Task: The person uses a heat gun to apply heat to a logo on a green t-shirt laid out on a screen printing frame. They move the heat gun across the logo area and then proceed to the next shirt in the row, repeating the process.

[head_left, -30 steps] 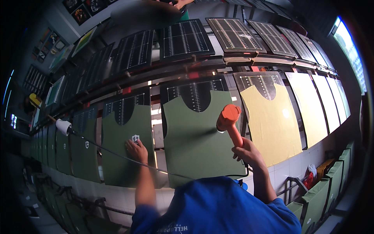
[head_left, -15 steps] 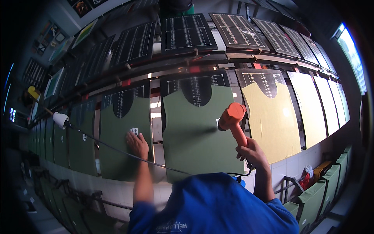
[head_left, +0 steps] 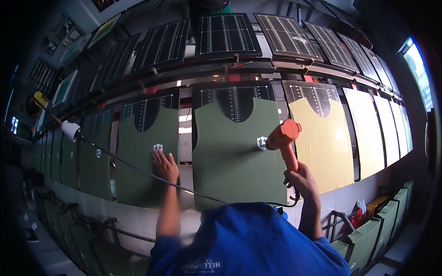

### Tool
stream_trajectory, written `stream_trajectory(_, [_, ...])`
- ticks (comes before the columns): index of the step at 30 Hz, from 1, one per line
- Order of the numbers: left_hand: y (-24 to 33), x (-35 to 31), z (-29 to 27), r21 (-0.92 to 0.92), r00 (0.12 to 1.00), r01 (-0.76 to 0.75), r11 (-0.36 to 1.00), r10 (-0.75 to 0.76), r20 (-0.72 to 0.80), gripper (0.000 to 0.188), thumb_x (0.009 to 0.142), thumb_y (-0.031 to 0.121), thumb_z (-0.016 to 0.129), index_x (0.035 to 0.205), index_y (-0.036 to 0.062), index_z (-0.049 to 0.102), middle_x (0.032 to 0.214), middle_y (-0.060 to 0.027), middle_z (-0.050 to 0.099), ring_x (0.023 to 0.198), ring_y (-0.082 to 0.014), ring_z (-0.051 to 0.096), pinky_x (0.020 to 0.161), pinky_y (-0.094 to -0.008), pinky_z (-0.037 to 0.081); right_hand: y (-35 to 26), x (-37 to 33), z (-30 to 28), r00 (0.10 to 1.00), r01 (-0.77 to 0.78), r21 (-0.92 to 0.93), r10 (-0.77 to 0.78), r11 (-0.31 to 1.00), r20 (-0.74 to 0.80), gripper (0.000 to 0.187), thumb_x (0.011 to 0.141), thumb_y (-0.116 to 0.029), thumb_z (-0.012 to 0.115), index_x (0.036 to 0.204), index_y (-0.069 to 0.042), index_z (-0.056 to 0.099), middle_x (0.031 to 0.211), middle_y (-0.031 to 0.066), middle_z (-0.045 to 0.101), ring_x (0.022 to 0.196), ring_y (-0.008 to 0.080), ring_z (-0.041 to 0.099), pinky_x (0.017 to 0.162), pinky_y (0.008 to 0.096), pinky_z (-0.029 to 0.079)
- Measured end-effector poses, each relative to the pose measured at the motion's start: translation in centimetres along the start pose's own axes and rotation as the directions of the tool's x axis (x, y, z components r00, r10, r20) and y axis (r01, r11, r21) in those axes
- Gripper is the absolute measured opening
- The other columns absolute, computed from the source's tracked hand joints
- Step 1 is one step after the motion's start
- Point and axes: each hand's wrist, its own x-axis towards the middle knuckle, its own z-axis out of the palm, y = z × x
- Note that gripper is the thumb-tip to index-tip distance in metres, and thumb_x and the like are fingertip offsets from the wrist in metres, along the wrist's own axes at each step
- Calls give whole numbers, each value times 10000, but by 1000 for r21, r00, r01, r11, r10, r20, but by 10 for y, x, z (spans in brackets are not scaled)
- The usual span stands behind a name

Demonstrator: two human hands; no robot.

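My right hand is wrapped round the handle of an orange heat gun or hair dryer. Its dark nozzle points left, close over a white shield-shaped print on a green shirt panel. My left hand lies flat, fingers stretched, on the neighbouring green panel, with its fingertips just below a similar white print. Each panel is spread over a black board with white ruler marks that show through the neck cutout. A dark cable crosses above my left forearm.
On the right lie a yellow panel and several bright, pale ones. More marked black boards stand in a row beyond a rail. A white-capped cable end hangs at left. Green panels line racks nearer me. A person stands at the far side.
The dryer has shifted slightly right, uncovering more of the white print beside its nozzle. My left hand has slid slightly down off the other print. The view has moved a little.
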Motion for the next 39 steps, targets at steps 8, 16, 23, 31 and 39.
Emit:
stream_trajectory(8, [0,1,4,23,991,129,991,-128,-35,595,999,354,422,1396,-85,354,1469,-254,348,1370,-427,310,1126,-521,248,-1,7,4,996,82,-11,-82,997,-35,390,804,-141,590,1127,65,517,781,56,577,659,133,622,576,273,501])
stream_trajectory(16, [-4,-1,7,28,997,49,998,-47,-67,589,996,348,433,1396,-78,359,1458,-256,366,1361,-428,326,1119,-530,254,-6,24,0,1000,18,12,-18,1000,6,389,814,-136,586,1136,70,517,776,59,572,655,138,628,568,273,508])
stream_trajectory(23, [3,-2,0,15,999,47,999,-47,-28,586,994,339,429,1395,-82,356,1460,-259,361,1368,-419,320,1132,-511,236,-16,31,6,998,40,1,-40,999,50,397,810,-136,589,1148,61,517,785,57,575,672,136,629,581,276,506])
stream_trajectory(31, [8,-17,-10,-64,999,42,997,-41,13,583,991,297,445,1419,-76,314,1469,-286,323,1377,-427,293,1146,-497,217,-17,34,18,992,89,-1,-88,996,93,390,813,-152,600,1123,69,516,784,59,578,673,134,630,574,274,509])
stream_trajectory(39, [91,-91,-88,-760,934,-2,650,273,231,513,964,244,522,1374,-45,415,1359,-289,460,1256,-385,473,1063,-462,359,-1,23,13,988,135,-4,-134,991,76,341,829,-154,615,1076,65,530,793,66,602,694,146,654,580,281,525])
